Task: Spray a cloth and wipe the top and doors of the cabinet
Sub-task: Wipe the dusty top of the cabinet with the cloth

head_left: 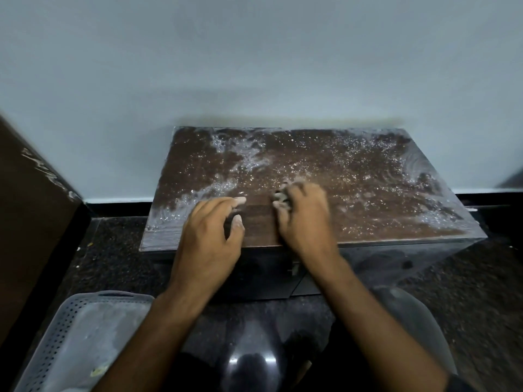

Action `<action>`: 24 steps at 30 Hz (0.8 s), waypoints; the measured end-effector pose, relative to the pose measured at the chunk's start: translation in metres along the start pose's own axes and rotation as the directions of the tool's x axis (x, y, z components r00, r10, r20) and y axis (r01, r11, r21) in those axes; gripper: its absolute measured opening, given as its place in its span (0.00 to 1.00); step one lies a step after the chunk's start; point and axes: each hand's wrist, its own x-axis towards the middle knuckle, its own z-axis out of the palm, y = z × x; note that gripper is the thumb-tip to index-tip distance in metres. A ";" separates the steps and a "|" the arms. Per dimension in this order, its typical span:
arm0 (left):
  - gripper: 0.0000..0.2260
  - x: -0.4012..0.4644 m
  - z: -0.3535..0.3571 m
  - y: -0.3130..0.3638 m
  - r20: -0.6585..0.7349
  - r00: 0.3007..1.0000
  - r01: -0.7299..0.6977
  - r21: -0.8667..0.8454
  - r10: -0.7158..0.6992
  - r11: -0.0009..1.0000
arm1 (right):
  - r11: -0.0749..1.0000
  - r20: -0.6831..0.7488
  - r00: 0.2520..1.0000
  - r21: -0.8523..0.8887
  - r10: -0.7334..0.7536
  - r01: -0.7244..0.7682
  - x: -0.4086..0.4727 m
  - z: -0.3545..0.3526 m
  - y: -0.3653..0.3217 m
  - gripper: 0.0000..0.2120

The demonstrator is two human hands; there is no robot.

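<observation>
A low dark-brown cabinet [353, 176] stands against the pale wall, its top covered with wet droplets and whitish smears. My right hand [304, 213] rests on the top near the front edge, fingers curled around a small grey wad of cloth [281, 197] that peeks out at the fingertips. My left hand [210, 236] hovers at the front edge just to the left, fingers spread and curved, holding nothing. The cabinet's dark doors [268, 275] show below the top, mostly hidden by my arms. No spray bottle is in view.
A grey perforated plastic basket [70, 335] sits on the dark speckled floor at lower left. A brown panel [31, 210] stands at the left. A dark rounded shiny object [252, 360] lies below between my arms, and a grey-clad knee [410, 315] at lower right.
</observation>
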 end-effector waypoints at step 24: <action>0.14 -0.007 -0.033 -0.044 -0.123 0.985 0.116 -0.040 -0.120 0.992 | 0.992 0.105 0.990 0.083 -0.099 0.090 0.004 0.016 -0.014 0.21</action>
